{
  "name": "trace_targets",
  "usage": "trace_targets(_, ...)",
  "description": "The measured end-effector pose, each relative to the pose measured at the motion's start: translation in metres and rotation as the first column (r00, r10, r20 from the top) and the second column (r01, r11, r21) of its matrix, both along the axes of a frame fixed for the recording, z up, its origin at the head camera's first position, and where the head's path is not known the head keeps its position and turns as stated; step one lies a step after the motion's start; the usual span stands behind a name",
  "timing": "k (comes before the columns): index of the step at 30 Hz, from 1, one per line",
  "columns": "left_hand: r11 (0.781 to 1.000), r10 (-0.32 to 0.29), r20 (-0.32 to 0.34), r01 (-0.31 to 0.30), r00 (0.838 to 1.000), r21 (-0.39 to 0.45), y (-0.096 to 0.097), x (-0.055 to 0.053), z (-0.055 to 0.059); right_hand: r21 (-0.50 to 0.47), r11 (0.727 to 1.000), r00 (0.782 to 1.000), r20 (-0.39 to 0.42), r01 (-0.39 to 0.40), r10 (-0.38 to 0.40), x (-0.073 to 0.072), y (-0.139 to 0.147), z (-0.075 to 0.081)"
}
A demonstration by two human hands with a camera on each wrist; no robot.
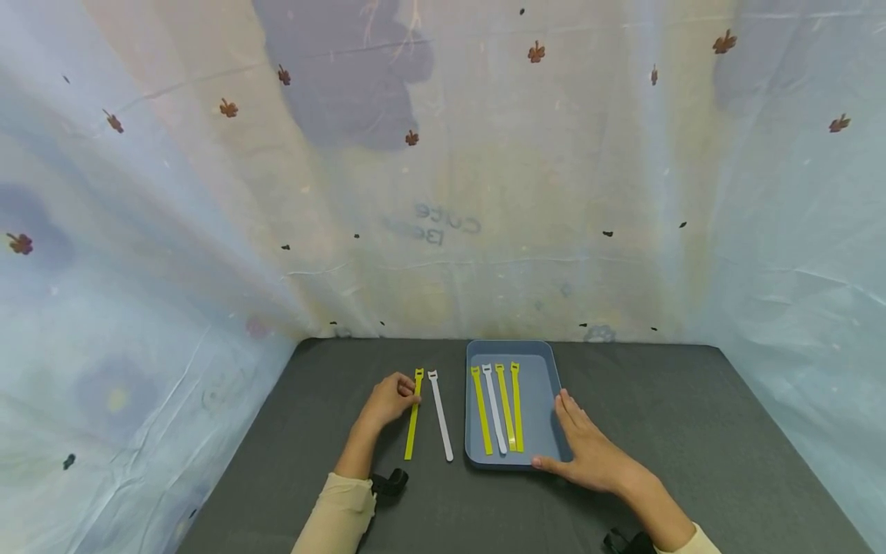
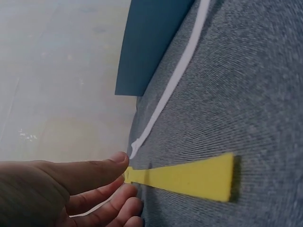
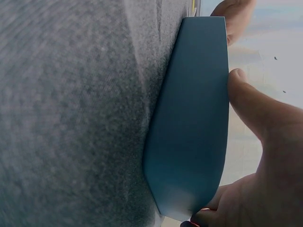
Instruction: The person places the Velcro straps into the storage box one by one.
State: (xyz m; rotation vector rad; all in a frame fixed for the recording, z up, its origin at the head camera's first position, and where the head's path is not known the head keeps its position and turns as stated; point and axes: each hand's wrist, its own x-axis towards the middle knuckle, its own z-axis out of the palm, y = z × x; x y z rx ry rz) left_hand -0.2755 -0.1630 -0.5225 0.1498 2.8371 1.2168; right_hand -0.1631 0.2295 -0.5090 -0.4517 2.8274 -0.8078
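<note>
My left hand [image 1: 391, 398] pinches a yellow cable strap [image 1: 411, 431] near its slotted head, between thumb and fingers. In the left wrist view, the yellow strap [image 2: 189, 177] stretches from the fingertips along the dark cloth. Just right of it lies a white cable strap [image 1: 441, 419]. A blue-grey tray [image 1: 543, 400] holds several straps side by side, yellow ones and a white strap [image 1: 494, 412]. My right hand [image 1: 595, 454] rests on the tray's front right corner, fingers straight along the right side and thumb at the front rim. The right wrist view shows the tray's outer wall [image 3: 189, 113].
A dark grey cloth [image 1: 657, 415] covers the table. Patterned hanging sheets [image 1: 512, 192] enclose the back and both sides. A black wrist strap [image 1: 391, 482] sits at the left cuff, and another [image 1: 626, 541] at the right.
</note>
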Motion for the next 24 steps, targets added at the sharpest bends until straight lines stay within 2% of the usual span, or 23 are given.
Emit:
trace_targets(10,1.000,0.011,0.021,-0.011,1.000,0.021,0.0003,-0.0023,-0.0081,-0.005,1.000,1.000,-0.002,-0.004,0.004,0.0004,0.0014,-0.0017)
trace_targets(24,0.999,0.042,0.059,-0.043,0.997,0.017,0.0020,-0.0020,-0.0081,-0.013,1.000,1.000,0.000,-0.008,0.008,-0.0005,0.0028,-0.0035)
